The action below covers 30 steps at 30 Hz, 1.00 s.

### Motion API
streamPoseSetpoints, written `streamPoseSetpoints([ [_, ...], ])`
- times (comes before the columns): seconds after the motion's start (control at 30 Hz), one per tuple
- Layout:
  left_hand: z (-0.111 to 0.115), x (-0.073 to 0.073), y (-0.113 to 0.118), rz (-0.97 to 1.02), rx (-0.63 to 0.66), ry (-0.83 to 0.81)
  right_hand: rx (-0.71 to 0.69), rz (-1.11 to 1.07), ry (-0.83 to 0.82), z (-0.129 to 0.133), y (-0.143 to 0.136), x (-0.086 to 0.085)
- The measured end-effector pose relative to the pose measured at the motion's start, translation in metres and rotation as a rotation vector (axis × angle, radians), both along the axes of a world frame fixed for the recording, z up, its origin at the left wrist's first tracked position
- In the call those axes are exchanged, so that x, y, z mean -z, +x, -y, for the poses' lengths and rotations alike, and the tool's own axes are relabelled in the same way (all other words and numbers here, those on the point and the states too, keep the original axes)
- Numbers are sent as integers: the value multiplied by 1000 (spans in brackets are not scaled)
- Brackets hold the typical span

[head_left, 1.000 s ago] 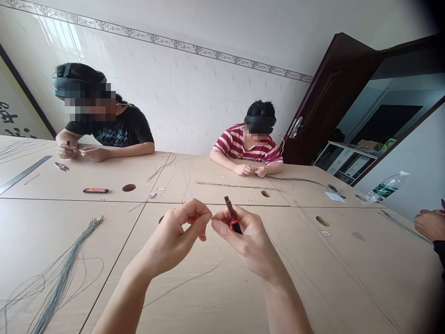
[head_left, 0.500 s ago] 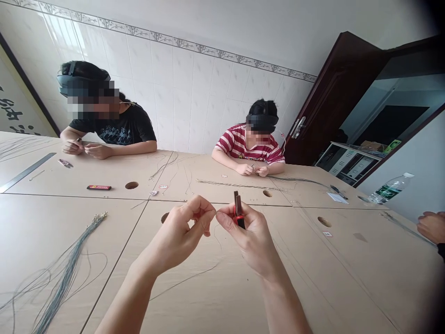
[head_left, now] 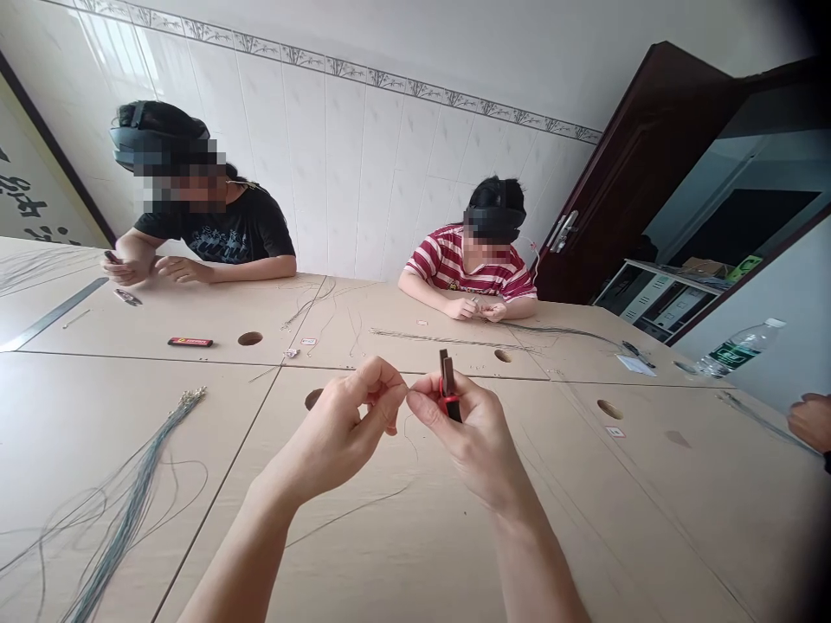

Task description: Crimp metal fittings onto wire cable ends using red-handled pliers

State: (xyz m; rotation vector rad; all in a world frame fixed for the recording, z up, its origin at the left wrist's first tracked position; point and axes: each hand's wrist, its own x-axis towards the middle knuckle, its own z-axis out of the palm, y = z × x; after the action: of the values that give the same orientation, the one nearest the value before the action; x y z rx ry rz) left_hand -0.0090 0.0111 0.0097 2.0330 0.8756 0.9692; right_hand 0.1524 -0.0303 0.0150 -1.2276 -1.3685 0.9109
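My left hand [head_left: 354,424] is closed in a pinch, thumb against forefinger, at the end of a thin dark cord [head_left: 356,517]. That cord hangs below my fingertips and trails over the table toward the lower left. My right hand [head_left: 464,433] is closed round small pliers [head_left: 447,389] with red and black handles, their dark jaws pointing up. Its thumb and forefinger also pinch right beside my left fingertips. Whatever tiny piece sits between the two pinches is too small to make out.
A bundle of grey-green cords [head_left: 146,484] with small pale ends lies at left on the table [head_left: 363,580]. Two co-workers sit opposite; another person's hand [head_left: 810,422] shows at right. Beyond are a red-and-black box [head_left: 190,342], a steel ruler [head_left: 55,313] and a water bottle [head_left: 740,349].
My two hands keep their pinch, with little change. The view has shifted slightly. Across the table, the left co-worker's hands have moved apart.
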Motion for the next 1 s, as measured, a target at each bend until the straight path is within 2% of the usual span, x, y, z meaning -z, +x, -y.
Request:
streamPoseSetpoints([
  [0.23,0,0,-1,11,35,39,-37,-12,29,0,0,0],
  [0.5,1,-3,-2,15,87,-4,-47,11,17,2,4,-1],
  [0.7,1,-4,-5,15,90,-59,-77,50,13,2,4,-3],
  [1.0,0,-5,-6,20,85,-73,-43,95,5,2,4,-2],
])
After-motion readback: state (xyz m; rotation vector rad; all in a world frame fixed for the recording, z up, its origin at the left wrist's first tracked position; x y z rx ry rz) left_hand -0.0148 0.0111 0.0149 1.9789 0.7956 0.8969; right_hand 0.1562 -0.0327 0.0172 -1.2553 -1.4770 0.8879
